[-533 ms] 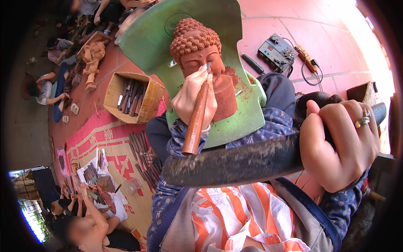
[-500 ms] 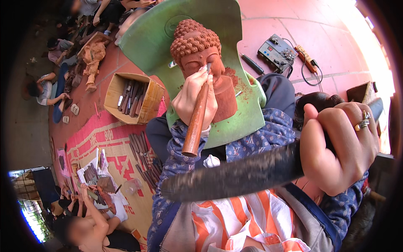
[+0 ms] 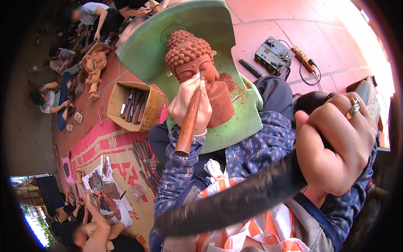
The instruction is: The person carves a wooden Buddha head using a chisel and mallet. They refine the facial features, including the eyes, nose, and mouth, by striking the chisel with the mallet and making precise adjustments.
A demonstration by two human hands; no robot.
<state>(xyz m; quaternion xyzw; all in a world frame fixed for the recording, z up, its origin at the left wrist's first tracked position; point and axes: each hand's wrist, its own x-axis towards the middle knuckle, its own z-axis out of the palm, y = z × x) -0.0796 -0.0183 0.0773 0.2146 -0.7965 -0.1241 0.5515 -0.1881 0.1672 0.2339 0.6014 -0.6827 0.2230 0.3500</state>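
A reddish-brown wooden Buddha head carving with a curled-hair crown leans on a green plastic chair seat over my lap. My left hand is closed round a chisel with a brown wooden handle; its metal tip touches the carving's face near the nose and eye. Closed round the narrow end of a dark, worn wooden mallet, my right hand is raised close to the camera at the right. The mallet's thick end points left and down, apart from the chisel's handle. Reddish wood chips lie beside the carving.
Left of the chair is a cardboard box of chisels; more chisels lie on a patterned mat. A grey electric control box and a power strip with cables rest on the tiles. Several people work at the left.
The mallet's thick end has swung down and away from the chisel. The carving and my left hand sit slightly lower and further left in view; the chisel tip stays on the face.
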